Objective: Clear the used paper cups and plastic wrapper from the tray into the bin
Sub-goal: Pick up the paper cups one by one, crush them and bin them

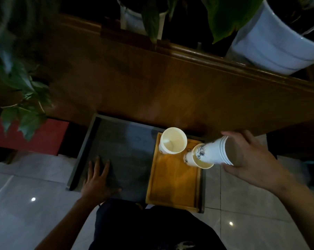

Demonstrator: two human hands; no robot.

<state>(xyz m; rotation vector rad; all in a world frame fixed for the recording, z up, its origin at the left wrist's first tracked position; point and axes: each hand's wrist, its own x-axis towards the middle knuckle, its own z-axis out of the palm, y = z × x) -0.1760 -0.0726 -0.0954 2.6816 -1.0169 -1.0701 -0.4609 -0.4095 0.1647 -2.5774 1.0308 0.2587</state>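
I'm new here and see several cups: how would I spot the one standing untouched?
Find the orange wooden tray on the dark tray's right side. At its far corner stands an upright paper cup, mouth open upward; unlike the tilted cups in the right hand, nobody touches it.

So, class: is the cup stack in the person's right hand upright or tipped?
Tipped. The cup stack lies nearly sideways in the right hand, its base entering another cup.

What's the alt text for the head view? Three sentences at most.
The right hand grips a tilted stack of paper cups, lowering its base into a cup at the wooden tray's far corner. Another upright cup stands beside it. The left hand rests flat on the grey tray.
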